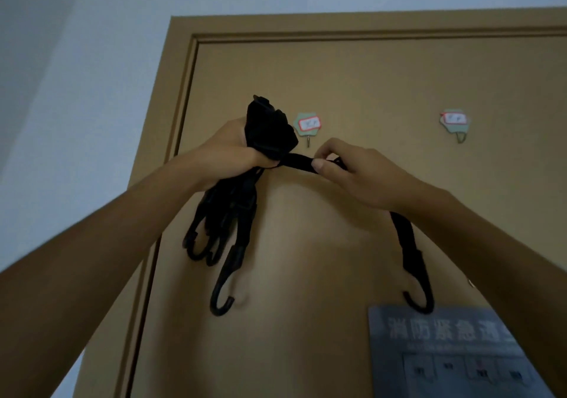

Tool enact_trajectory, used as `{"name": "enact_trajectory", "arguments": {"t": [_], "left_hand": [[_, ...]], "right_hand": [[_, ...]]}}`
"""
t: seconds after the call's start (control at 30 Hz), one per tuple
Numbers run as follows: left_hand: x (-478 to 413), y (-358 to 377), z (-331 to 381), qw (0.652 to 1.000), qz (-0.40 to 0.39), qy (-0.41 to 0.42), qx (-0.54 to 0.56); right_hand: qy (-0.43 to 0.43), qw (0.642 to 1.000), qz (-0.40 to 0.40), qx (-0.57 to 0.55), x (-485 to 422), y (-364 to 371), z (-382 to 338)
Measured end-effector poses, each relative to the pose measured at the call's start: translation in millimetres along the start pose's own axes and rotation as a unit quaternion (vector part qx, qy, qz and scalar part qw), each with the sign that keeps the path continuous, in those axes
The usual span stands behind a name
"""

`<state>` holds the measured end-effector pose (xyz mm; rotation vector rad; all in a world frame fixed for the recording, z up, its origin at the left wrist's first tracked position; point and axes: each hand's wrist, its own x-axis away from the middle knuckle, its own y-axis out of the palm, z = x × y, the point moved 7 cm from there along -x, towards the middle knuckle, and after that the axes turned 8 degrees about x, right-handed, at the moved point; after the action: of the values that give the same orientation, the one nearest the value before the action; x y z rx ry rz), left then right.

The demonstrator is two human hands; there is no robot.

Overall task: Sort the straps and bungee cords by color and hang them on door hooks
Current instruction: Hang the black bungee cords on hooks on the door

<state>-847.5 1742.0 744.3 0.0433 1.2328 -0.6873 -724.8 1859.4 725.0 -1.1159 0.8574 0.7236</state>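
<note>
Black strap between right fingers

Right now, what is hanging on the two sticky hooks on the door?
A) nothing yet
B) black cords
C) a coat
A: the left door hook and the right door hook are bare, while the left hand grips the bundle of black cords and the right hand pinches one black strap.
</note>
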Motion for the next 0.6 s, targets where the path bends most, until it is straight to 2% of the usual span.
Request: {"name": "enact_trajectory", "arguments": {"t": [0.1,0.2,0.37,0.6], "left_hand": [[-25,-9,11,0.998,0.050,0.036,-0.016],[-45,-12,12,0.993,0.098,0.035,-0.057],[-63,-5,7,0.985,0.151,0.019,-0.078],[-69,-1,-3,0.981,0.171,-0.007,-0.092]], "right_hand": [[-0.016,0.993,0.072,0.097,-22,-13,6],[0.007,0.976,0.132,0.173,-42,-20,14],[0.069,0.969,0.132,0.196,-63,-13,34],[0.113,0.962,0.143,0.204,-60,5,36]]}}
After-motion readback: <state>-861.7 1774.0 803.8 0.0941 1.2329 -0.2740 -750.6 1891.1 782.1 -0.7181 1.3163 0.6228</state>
